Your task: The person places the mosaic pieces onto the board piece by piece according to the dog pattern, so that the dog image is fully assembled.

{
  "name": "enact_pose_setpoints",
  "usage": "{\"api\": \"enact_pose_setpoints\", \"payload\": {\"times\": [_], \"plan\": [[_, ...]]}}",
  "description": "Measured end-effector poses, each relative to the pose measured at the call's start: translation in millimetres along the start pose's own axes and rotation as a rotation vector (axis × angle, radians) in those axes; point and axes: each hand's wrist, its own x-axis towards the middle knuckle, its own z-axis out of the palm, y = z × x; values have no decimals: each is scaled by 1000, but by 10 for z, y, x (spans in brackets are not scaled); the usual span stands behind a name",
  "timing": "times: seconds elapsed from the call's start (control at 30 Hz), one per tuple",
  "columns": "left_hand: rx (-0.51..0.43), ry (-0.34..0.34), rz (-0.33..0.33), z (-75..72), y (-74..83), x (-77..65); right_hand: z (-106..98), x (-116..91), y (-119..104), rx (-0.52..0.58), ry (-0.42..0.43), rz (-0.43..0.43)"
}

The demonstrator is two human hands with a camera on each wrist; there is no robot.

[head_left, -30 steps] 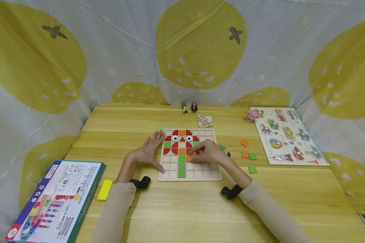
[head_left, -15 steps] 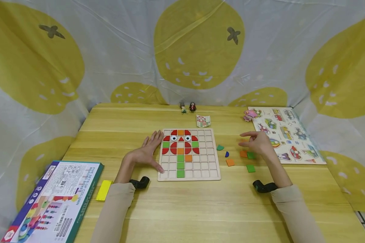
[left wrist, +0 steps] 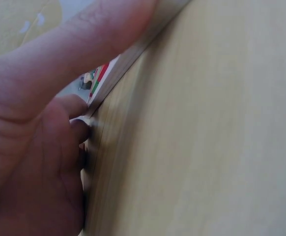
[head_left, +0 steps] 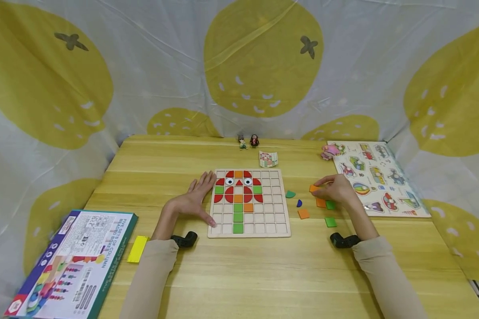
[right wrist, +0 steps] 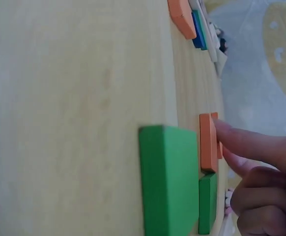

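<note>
My left hand lies with spread, straight fingers along the left edge of a wooden grid board; its thumb touches the lower left corner. Red, green and orange pieces and two eye pieces form a pattern on the board's left part. To the right of the board, my right hand pinches an orange square tile between thumb and index finger, the other fingers curled in. Just below it lie another orange tile and a green tile, partly covered by the hand. A green tile looms large in the right wrist view.
Between board and right hand are a teal piece, a blue piece and an orange tile. A picture puzzle board lies far right, a pattern card behind. At left are a box and a yellow piece.
My right hand has left an orange tile on the board, moved right to the loose tiles and taken hold of another orange tile. My left hand has stayed in place.
</note>
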Motion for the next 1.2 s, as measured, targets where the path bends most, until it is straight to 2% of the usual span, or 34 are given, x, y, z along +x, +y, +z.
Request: {"api": "enact_pose_setpoints", "payload": {"times": [0.13, 0.3, 0.37, 0.53, 0.67, 0.77, 0.93, 1.2], "plan": [[-3, 3, 3, 4, 0, -6, 13, -12, -27, -24, -3, -39], [-6, 11, 1, 12, -29, -3, 144, -67, -235, 105, -71, -134], [-4, 10, 2, 11, -27, -1, 250, -128, -361, 133, -103, -172], [1, 1, -2, 9, -12, -2, 621, -241, -671, 96, -170, -219], [2, 2, 1, 7, -13, 2, 900, -268, -836, 56, -183, -216], [-2, 4, 5, 14, -27, 10, 1036, -276, -912, 20, -167, -225], [-5, 5, 6, 23, -44, 21, 1102, -276, -946, -8, -148, -250], [-7, 4, -7, 17, -28, 14, 1105, -247, -933, 11, -180, -279]]}}
